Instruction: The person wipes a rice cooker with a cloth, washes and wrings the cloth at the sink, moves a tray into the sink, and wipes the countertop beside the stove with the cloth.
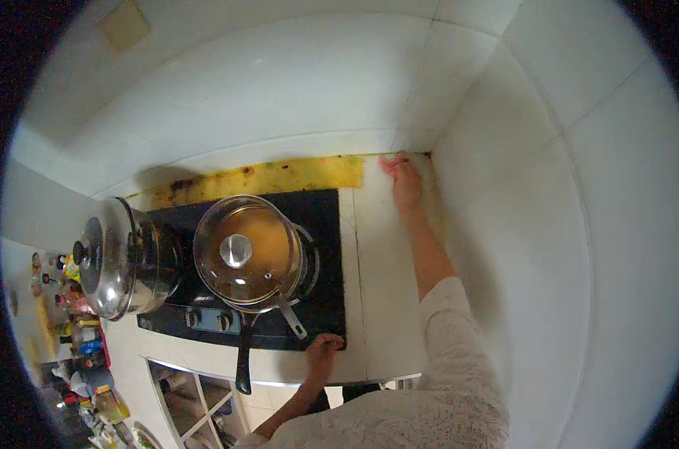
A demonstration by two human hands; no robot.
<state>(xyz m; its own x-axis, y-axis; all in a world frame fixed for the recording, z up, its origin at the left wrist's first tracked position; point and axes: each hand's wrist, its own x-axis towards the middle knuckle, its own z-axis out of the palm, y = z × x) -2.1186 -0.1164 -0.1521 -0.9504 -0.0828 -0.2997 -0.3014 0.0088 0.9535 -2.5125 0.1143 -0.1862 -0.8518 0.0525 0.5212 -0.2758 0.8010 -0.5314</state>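
My right hand (408,185) is stretched out to the back corner of the white tiled countertop (387,292). It presses a pink cloth (392,165) on the counter near the wall, just right of a stained yellow strip (305,173). My left hand (323,349) rests at the front right corner of the black gas stove (328,269), its fingers curled; whether anything is in them cannot be seen. Near it, a pan with a glass lid (261,258) sits on the right burner, holding something orange-brown.
A large lidded steel pot (112,258) stands on the stove's left side. The pan's black handle (244,365) sticks out over the front edge. Tiled walls (502,185) close the back and right. Bottles and containers (92,359) crowd the far left.
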